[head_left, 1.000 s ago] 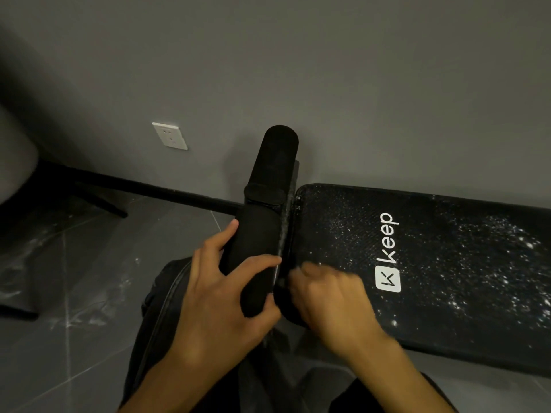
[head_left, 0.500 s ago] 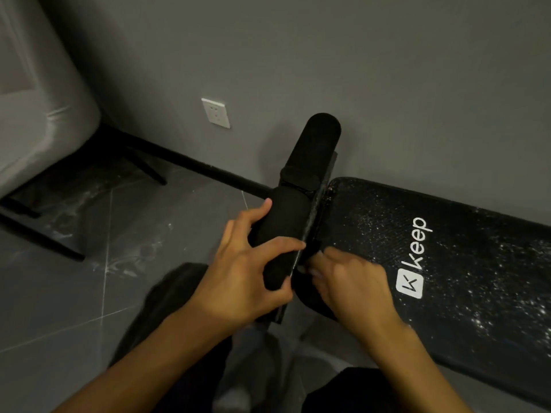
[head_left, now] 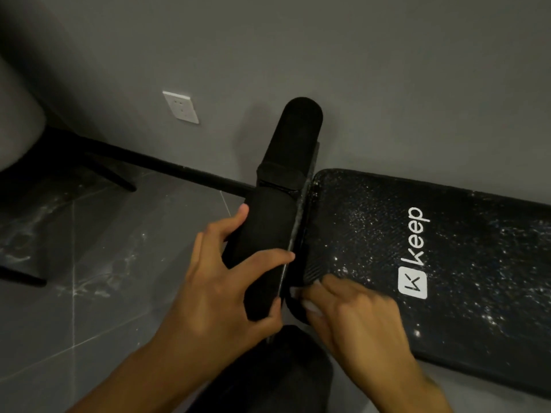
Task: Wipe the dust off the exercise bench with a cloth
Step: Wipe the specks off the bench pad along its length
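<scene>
Done so far: little, judging by the pad; the foam roller [head_left: 268, 234] on the left shows no specks, though it is dark
Left hand: the left hand [head_left: 220, 293] grasps the roller, fingers curled round its near end
Cloth: the cloth [head_left: 310, 307] is a pale scrap under the fingertips, mostly hidden, at the pad's near-left corner just beside the gap to the roller
Right hand: the right hand [head_left: 357, 317], blurred, bends its fingers down over the cloth, pressing it on that corner
Left to do: the exercise bench [head_left: 462, 308] carries white dust [head_left: 536, 234] round the logo, thicker rightward; most wiping seems ahead
</scene>
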Tool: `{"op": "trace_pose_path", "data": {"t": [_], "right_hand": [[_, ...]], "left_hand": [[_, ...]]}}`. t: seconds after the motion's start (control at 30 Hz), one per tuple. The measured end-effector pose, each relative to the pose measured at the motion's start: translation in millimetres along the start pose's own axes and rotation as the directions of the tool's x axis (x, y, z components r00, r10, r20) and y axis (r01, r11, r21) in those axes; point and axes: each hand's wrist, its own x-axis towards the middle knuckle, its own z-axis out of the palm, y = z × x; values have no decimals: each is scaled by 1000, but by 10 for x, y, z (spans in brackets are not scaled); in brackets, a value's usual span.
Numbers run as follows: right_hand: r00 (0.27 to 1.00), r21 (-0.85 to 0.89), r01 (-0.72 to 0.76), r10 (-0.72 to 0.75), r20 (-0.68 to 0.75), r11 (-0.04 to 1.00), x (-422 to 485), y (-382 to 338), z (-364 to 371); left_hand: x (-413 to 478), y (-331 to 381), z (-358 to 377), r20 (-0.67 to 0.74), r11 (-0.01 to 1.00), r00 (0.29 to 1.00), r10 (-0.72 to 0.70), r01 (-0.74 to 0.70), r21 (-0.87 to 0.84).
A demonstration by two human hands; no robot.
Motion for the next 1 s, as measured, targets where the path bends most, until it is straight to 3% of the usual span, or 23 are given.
{"op": "trace_pose_path", "data": {"t": [0.17, 0.4, 0.5, 0.67, 0.8, 1.0], "right_hand": [[975, -24, -209, 207, -84, 978, 297, -53, 59], [994, -65, -102, 100, -38, 993, -317, -258, 40], [979, -95, -198, 192, -63, 976, -169, -242, -8], [896, -72, -433, 420, -145, 899, 152, -285, -1], [908, -24, -410, 405, -107, 912, -202, -528, 41], [861, -117, -491, 462, -212, 863, 112, -314, 28]], "left_hand": [[18, 8, 11, 24, 999, 1000, -6, 5, 33], [27, 2, 5, 1, 1000, 1000, 1, -1, 22], [40, 10, -10, 36, 1000, 999, -12, 12, 20], [53, 14, -15, 62, 1000, 998, -7, 5, 25], [52, 21, -26, 69, 999, 997, -30, 28, 31], [72, 119, -158, 173, 982, 983, -56, 24, 186]]}}
